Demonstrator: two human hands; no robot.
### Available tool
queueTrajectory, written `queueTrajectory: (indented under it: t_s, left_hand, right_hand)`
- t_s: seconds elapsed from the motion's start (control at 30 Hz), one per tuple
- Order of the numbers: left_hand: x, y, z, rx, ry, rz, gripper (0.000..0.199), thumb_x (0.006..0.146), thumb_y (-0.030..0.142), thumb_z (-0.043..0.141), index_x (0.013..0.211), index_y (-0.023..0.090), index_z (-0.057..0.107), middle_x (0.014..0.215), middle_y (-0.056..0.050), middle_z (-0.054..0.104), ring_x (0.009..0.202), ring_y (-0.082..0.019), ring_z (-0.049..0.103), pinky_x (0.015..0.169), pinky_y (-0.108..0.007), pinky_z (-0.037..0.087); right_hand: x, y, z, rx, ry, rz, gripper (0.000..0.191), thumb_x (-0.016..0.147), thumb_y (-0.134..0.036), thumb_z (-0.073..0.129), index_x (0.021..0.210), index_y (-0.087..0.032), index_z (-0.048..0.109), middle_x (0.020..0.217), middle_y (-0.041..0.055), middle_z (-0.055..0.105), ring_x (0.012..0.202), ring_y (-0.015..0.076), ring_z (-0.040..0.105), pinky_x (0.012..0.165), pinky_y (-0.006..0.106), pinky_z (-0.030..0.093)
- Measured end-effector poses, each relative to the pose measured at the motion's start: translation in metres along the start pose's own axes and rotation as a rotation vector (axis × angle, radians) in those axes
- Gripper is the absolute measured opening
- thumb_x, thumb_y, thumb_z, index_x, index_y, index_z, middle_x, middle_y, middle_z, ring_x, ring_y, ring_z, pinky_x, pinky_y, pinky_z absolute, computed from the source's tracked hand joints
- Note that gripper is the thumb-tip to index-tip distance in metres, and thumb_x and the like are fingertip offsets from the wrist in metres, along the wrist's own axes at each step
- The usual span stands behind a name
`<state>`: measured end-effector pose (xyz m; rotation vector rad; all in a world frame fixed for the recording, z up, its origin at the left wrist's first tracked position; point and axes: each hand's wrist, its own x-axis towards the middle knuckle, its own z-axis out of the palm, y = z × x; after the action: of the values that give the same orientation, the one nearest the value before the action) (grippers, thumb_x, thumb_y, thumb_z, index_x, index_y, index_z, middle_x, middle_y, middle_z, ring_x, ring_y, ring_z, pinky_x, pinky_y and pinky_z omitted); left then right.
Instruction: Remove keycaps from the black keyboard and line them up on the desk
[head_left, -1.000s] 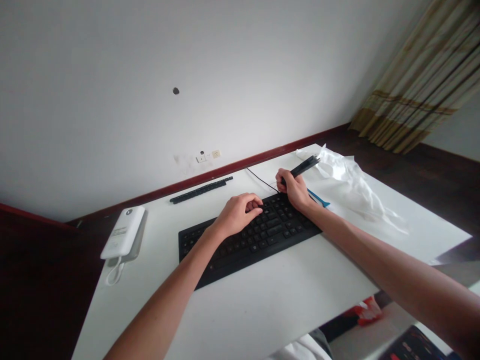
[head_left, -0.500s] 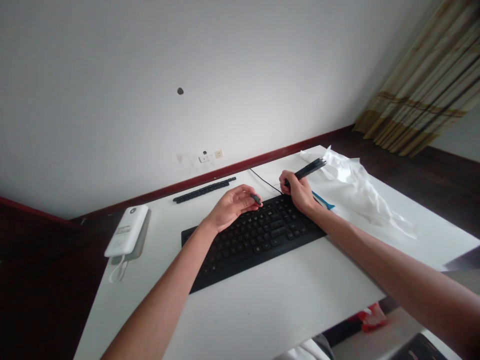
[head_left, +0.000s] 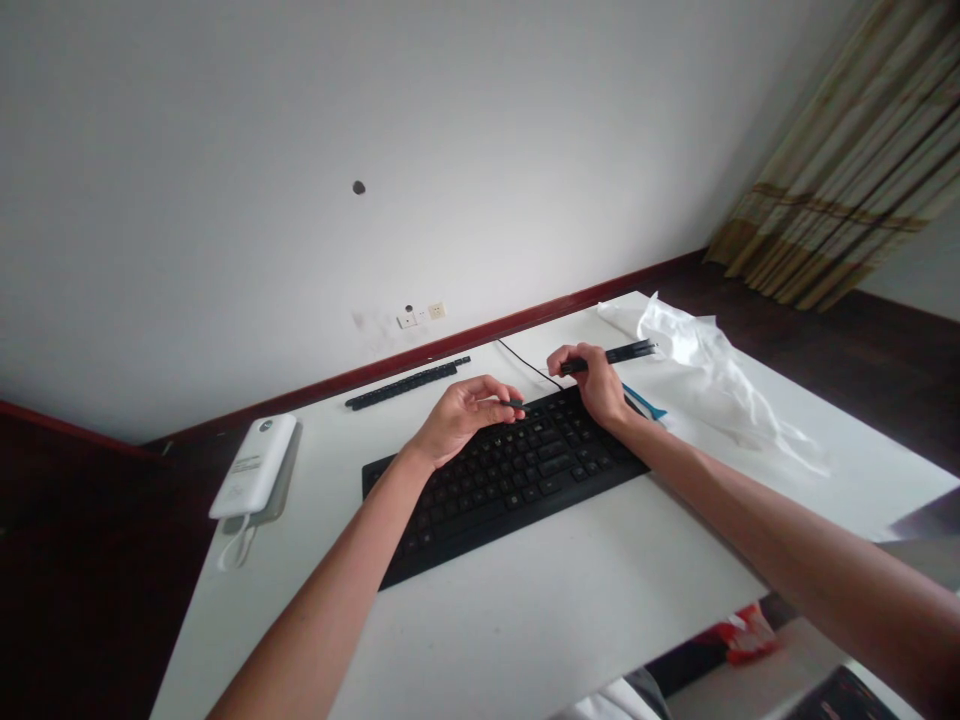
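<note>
A black keyboard (head_left: pixel 487 480) lies at a slant on the white table (head_left: pixel 525 600). Over its back edge, my left hand (head_left: pixel 472 412) is closed on a small black piece (head_left: pixel 513 404), pinched between thumb and fingers. My right hand (head_left: pixel 589 378) grips a black brush (head_left: pixel 630 351) above the keyboard's back right part, its bristle end pointing right. Just behind the keyboard on the left lies a row of black keycaps (head_left: pixel 405 385). Beside my right wrist rests a blue tool (head_left: pixel 643 400), partly hidden.
A white power bank (head_left: pixel 255 465) with a short cable is at the table's left edge. Crumpled white plastic (head_left: pixel 712 370) spreads over the right side. A thin black cable (head_left: pixel 525 360) runs behind the keyboard. Beyond stands the wall, with a curtain (head_left: pixel 847 190) at right.
My right hand has tipped the brush from slanting upward to nearly level, its bristle end now lower. The small piece in my left hand has turned to lie flatter.
</note>
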<state>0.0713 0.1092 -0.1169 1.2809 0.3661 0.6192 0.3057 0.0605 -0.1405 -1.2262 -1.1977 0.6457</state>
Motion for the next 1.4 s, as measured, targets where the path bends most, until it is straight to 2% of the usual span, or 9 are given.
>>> queueTrajectory:
  t_s: [0.13, 0.23, 0.37, 0.63, 0.8, 0.93, 1.23, 1.33, 1.4]
  left_hand:
    - [0.002, -0.005, -0.003, 0.072, 0.108, -0.096, 0.036, 0.08, 0.037, 0.085, 0.102, 0.017, 0.065, 0.085, 0.0, 0.065, 0.074, -0.011, 0.065, 0.076, -0.026, 0.053]
    - [0.003, -0.009, -0.008, 0.06, 0.15, -0.155, 0.043, 0.078, 0.042, 0.085, 0.108, 0.016, 0.068, 0.08, 0.001, 0.063, 0.072, -0.009, 0.062, 0.075, -0.025, 0.051]
    - [0.004, -0.012, -0.012, 0.012, 0.157, -0.174, 0.046, 0.077, 0.043, 0.087, 0.109, 0.014, 0.073, 0.085, -0.001, 0.064, 0.073, -0.009, 0.061, 0.075, -0.026, 0.049]
    - [0.006, -0.019, -0.016, 0.019, 0.152, -0.175, 0.044, 0.076, 0.044, 0.087, 0.106, 0.013, 0.078, 0.09, -0.005, 0.067, 0.073, -0.009, 0.056, 0.076, -0.027, 0.045]
    - [0.007, -0.022, -0.016, 0.145, 0.093, -0.128, 0.043, 0.079, 0.05, 0.083, 0.097, 0.012, 0.079, 0.08, -0.004, 0.067, 0.071, -0.011, 0.055, 0.074, -0.026, 0.042]
    - [0.006, -0.021, -0.016, 0.204, 0.044, -0.117, 0.044, 0.081, 0.051, 0.081, 0.101, 0.011, 0.078, 0.086, -0.006, 0.07, 0.07, -0.011, 0.056, 0.074, -0.027, 0.043]
    - [0.001, -0.018, -0.014, -0.011, 0.09, -0.127, 0.051, 0.087, 0.055, 0.074, 0.117, 0.014, 0.07, 0.095, -0.007, 0.068, 0.077, -0.012, 0.063, 0.079, -0.029, 0.049]
    - [-0.01, -0.005, -0.03, 0.047, 0.145, -0.103, 0.044, 0.087, 0.051, 0.074, 0.115, 0.016, 0.071, 0.096, -0.006, 0.066, 0.079, -0.013, 0.062, 0.079, -0.028, 0.049]
    - [-0.026, 0.006, -0.051, 0.211, 0.281, -0.01, 0.035, 0.088, 0.046, 0.071, 0.105, 0.016, 0.073, 0.08, -0.001, 0.061, 0.073, -0.012, 0.057, 0.074, -0.026, 0.046]
  right_hand:
    - [0.0, -0.004, 0.001, -0.093, 0.101, -0.051, 0.025, 0.086, -0.028, 0.048, 0.069, -0.022, 0.066, 0.08, 0.0035, 0.067, 0.082, 0.0211, 0.06, 0.08, 0.033, 0.046]
    - [-0.001, -0.005, 0.004, -0.116, 0.148, -0.032, 0.013, 0.078, -0.021, 0.056, 0.068, -0.021, 0.064, 0.067, 0.0005, 0.062, 0.068, 0.0182, 0.057, 0.069, 0.032, 0.045]
    - [-0.009, -0.008, 0.006, -0.173, 0.046, 0.015, 0.015, 0.082, -0.02, 0.053, 0.081, -0.021, 0.068, 0.056, -0.0037, 0.052, 0.052, 0.0144, 0.045, 0.054, 0.03, 0.036]
    - [-0.02, -0.029, 0.009, -0.24, -0.178, -0.216, 0.013, 0.092, -0.024, 0.059, 0.092, -0.024, 0.072, 0.097, 0.0052, 0.072, 0.092, 0.0248, 0.067, 0.087, 0.038, 0.051]
    - [-0.022, -0.03, 0.011, -0.287, -0.382, -0.261, 0.017, 0.091, -0.034, 0.069, 0.106, -0.028, 0.077, 0.107, 0.0072, 0.07, 0.098, 0.0266, 0.069, 0.089, 0.039, 0.054]
    - [-0.021, -0.026, 0.01, -0.344, -0.468, -0.246, 0.021, 0.09, -0.036, 0.072, 0.109, -0.028, 0.077, 0.106, 0.0056, 0.072, 0.093, 0.0248, 0.07, 0.085, 0.036, 0.055]
    - [-0.017, -0.025, 0.006, -0.496, -0.394, -0.24, 0.017, 0.088, -0.039, 0.074, 0.098, -0.026, 0.074, 0.098, 0.0045, 0.075, 0.088, 0.0249, 0.071, 0.081, 0.036, 0.054]
    - [-0.013, -0.02, -0.001, -0.567, -0.309, -0.184, 0.021, 0.086, -0.042, 0.075, 0.101, -0.026, 0.075, 0.098, 0.0042, 0.078, 0.086, 0.0267, 0.072, 0.081, 0.038, 0.054]
    - [-0.01, -0.017, -0.007, -0.609, -0.259, -0.154, 0.026, 0.086, -0.045, 0.074, 0.104, -0.026, 0.076, 0.097, 0.0046, 0.079, 0.084, 0.0283, 0.072, 0.08, 0.04, 0.055]
